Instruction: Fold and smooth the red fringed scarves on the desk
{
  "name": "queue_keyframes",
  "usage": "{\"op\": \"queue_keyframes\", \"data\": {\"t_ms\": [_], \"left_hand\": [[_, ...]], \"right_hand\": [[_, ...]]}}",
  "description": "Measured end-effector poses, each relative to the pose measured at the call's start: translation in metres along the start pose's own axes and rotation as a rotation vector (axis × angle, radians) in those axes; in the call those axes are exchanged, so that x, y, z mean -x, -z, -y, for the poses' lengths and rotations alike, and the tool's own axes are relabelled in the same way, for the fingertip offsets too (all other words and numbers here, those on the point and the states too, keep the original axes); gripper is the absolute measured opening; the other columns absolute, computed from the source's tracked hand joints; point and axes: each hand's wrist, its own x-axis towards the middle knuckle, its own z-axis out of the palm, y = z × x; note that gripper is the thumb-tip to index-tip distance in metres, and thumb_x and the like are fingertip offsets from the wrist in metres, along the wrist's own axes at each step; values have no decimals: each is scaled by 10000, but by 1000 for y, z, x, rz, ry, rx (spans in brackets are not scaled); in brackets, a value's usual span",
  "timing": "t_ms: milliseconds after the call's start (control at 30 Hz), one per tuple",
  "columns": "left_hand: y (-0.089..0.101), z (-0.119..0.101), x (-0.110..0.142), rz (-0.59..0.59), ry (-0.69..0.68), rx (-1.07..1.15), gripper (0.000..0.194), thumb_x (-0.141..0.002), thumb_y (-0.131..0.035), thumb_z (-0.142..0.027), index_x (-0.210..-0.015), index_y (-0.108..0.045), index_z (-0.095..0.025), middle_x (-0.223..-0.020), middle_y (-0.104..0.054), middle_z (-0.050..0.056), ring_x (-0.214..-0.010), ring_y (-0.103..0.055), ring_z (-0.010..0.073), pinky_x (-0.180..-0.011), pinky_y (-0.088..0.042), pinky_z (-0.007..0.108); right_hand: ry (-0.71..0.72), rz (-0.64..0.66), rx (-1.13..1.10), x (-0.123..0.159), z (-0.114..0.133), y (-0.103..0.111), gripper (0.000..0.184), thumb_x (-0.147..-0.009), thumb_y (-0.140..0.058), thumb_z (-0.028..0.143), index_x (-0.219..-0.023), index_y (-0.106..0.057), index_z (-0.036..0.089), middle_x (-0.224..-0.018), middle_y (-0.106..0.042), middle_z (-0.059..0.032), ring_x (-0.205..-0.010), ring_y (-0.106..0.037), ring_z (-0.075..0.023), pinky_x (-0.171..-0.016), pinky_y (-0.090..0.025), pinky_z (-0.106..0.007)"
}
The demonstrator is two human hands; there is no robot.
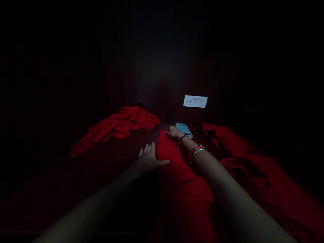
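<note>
A red cloth (174, 168), like a scarf laid out lengthwise, runs from the far part of the dark surface toward me. My right hand (173, 132) is closed at its far end, with the fingers pinched on the cloth near the corner. Bracelets circle that wrist. Beside the cloth's left edge, my left hand (149, 158) has its fingers spread, the thumb reaching over the red fabric. A ring shows on one finger. Deep shadow covers the near part of the cloth.
Left of the middle lies a crumpled red scarf (118, 123) with fringed ends. More red fringed fabric (233, 141) spreads along the right. A lit phone (184, 130) lies just beyond my right hand. A white socket plate (195, 101) is on the wall behind.
</note>
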Motion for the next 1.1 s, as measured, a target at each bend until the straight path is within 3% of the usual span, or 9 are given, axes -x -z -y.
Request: {"op": "queue_keyframes", "data": {"t_ms": [100, 267, 467, 800, 967, 1100], "left_hand": [[-1, 0, 0, -16, -6, 11, 1165, -464, -359, -781, -1299, -80, -18, -1337, -164, 174, -1229, -84, 299, -974, -99, 427], [0, 0, 3, -18, 6, -1, 1170, -463, -336, -793, -1287, -120, 9, -1340, -147, 177, -1229, -64, 309, -977, -89, 435], [0, -1, 5, -12, 17, -22, 1132, -483, -325, -786, -1283, -144, -6, -1340, -144, 179, -1226, -68, 319, -970, -95, 447], [-7, 4, 3, -76, -46, -35, 1073, -513, -331, -773, -1296, -137, -66, -1344, -157, 157, -1224, -74, 321, -957, -111, 490], [-10, 5, 1, -120, -102, 14, 1076, -521, -392, -742, -1315, -37, -107, -1362, -95, 128, -1229, -37, 316, -943, -135, 513], [-5, 5, 0, -179, -244, 23, 1036, -545, -416, -717, -1317, 9, -172, -1375, 5, 90, -1234, -2, 296, -951, -166, 469]], "right_hand": [[3, -3, -42, -9, -5, 1, 234, -732, -502, 297, -821, -630, 123, -837, -627, -71, -737, -566, -134, -543, -370, -166], [51, 9, -136, -14, -9, 2, 311, -739, -463, 402, -877, -617, 170, -828, -631, -12, -650, -554, -81, -490, -363, -136], [14, -9, -118, -27, 1, -2, 224, -668, -572, 302, -810, -647, 146, -825, -637, -47, -718, -570, -127, -529, -371, -150], [-136, -191, -53, -48, -18, -9, 277, -761, -439, 269, -894, -618, 106, -917, -611, -144, -863, -564, -190, -645, -388, -206], [-116, -220, -11, -48, -11, -14, 290, -784, -402, 275, -914, -593, 100, -953, -587, -165, -904, -541, -207, -684, -391, -240], [-18, -224, 11, -37, -5, -13, 308, -771, -438, 313, -1014, -526, 144, -1026, -549, -120, -949, -505, -186, -763, -376, -257]]}}
